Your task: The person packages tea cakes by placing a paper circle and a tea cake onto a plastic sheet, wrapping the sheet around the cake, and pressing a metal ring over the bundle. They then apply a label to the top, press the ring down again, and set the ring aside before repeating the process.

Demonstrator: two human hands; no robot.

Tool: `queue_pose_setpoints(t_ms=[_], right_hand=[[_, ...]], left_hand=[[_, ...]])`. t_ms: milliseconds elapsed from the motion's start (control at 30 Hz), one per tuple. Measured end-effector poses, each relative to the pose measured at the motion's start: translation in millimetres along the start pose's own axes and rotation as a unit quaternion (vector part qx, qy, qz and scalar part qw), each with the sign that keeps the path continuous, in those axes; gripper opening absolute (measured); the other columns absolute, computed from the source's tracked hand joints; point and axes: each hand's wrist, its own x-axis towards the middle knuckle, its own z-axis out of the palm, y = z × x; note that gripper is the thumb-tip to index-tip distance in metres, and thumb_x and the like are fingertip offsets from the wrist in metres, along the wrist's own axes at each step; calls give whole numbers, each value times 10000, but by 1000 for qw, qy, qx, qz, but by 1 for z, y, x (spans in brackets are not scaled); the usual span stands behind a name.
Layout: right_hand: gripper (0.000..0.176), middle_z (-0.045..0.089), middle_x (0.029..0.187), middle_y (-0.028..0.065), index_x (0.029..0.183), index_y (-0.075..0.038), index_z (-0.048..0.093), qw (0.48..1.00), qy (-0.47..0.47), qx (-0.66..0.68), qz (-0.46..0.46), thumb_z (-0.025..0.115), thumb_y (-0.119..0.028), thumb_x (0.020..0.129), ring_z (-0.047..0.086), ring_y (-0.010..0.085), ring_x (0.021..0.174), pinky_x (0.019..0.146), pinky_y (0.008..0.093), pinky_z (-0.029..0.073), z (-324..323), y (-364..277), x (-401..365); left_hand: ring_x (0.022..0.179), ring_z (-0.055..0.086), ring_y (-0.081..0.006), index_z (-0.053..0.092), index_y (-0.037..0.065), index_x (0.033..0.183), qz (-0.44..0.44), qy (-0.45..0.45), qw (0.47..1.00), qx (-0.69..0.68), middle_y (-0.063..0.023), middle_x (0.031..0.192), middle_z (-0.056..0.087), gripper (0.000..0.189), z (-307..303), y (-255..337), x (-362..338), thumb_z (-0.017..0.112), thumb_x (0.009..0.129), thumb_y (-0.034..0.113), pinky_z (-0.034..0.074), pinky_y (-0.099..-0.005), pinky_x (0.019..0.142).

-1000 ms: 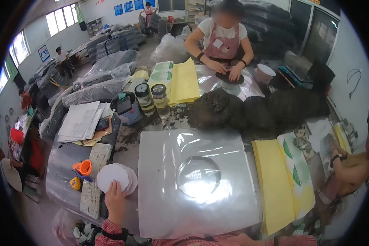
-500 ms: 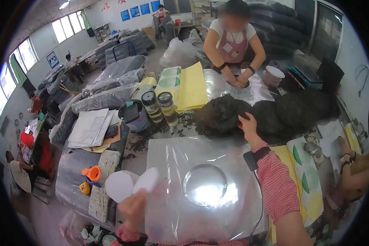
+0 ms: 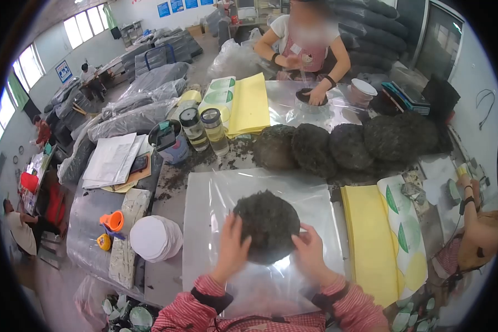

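Observation:
A round, dark cake of what looks like dried seaweed [image 3: 266,227] is between my two hands, over a clear plastic sheet [image 3: 207,193]. My left hand [image 3: 231,249] grips its left edge, with the fingers against the rim. On the opposite side, my right hand [image 3: 314,252] pinches the lower right edge between thumb and fingers. The cake covers the spot below it, so the clear ring there is hidden. Left of the sheet lies a stack of white paper discs [image 3: 156,238]. More dark cakes [image 3: 351,146] lean in a row behind the sheet.
Yellow and printed sheets [image 3: 371,238] lie on the right. Two lidded glass bottles [image 3: 214,131] and a bucket [image 3: 170,143] stand at the back left, among dark crumbs. An orange cup [image 3: 113,220] is at far left. A co-worker [image 3: 304,50] works across the table.
My right hand has brought a dark cake from the pile to the middle of the sheet. My left hand, which held a white paper disc, has moved right onto the cake.

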Motion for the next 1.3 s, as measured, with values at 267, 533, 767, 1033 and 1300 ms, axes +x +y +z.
queue_pose_setpoints(t_ms=[267,533,767,1033,1300], right_hand=[[1132,528,1124,182,1464,98,339,743,-187,-582,-274,928,-311,587,639,317,919,783,348,577,37,-78,30],[627,537,972,119,1396,86,467,618,-100,-724,-289,637,-96,820,650,215,720,549,304,567,69,19,41],[759,572,1089,230,1320,129,471,698,-208,-645,-232,811,-127,691,696,346,818,688,403,592,58,11,53],[639,587,1314,211,1341,-4,569,885,-15,-385,-260,785,-259,797,544,375,1233,1043,458,447,-10,-38,-8],[633,704,885,151,1407,-5,519,965,44,-259,0,751,-118,829,692,255,818,787,339,542,-89,-67,-61]], left_hand=[[1124,583,-400,320,-112,1478,42,-196,974,107,-203,1246,513,1220,-48,50,53,928,548,392,503,-440,972],[948,664,-291,350,-185,1407,132,-203,922,303,-173,1135,536,1194,16,18,41,948,518,341,602,-319,751],[1028,657,-380,441,-167,1310,91,-316,915,233,-273,1266,548,846,8,17,59,867,724,270,576,-387,864],[1264,522,-434,569,-53,1290,-44,167,932,318,-242,1331,563,549,-56,-70,-62,728,866,256,398,-501,1073],[886,725,-213,658,-39,1130,-292,-90,913,-270,-149,1071,717,250,-128,-40,-38,620,973,152,567,-302,652]])
